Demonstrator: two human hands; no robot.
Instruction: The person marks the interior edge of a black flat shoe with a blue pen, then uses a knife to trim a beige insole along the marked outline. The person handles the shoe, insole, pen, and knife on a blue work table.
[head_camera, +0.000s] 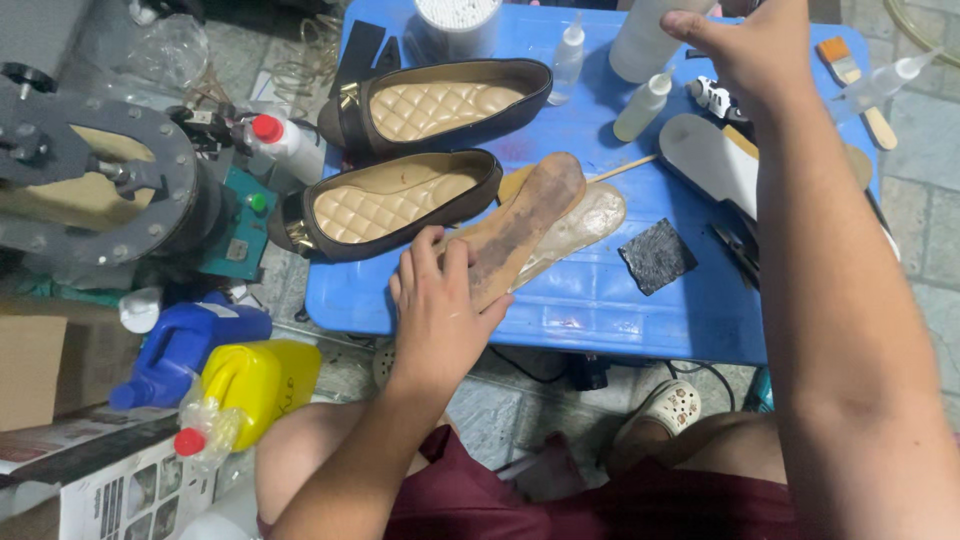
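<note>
Your left hand (438, 310): lies flat, palm down, fingers spread slightly, its grip open and closed around nothing; the fingertips press the near end of a worn brown shoe sole (520, 226).

Worn brown shoe sole: long, flat, scuffed, lying slantwise at the front middle of the blue plastic tabletop (600, 300). It rests on top of a pale translucent insole (590, 222), which shows along its right edge.

Your right hand (745, 50): raised at the far right of the tabletop, seen from the back, thumb pointing left toward a tall white plastic bottle (640, 40). You cannot tell from this angle how far its grip is open or whether it has hold of anything.

Pair of dark brown flat shoes with tan quilted linings: one (400, 205) just left of the sole, the other (440, 105) behind it, both lying on the left part of the tabletop.

Small white dropper bottles: one (568, 58) behind the shoes, one (642, 106) lying near your right hand.

Black rough square pad (656, 256): right of the sole, near your right forearm.

Off the tabletop, left: grey metal machine (90, 170), blue jug (185, 345), yellow jug (262, 385).
</note>
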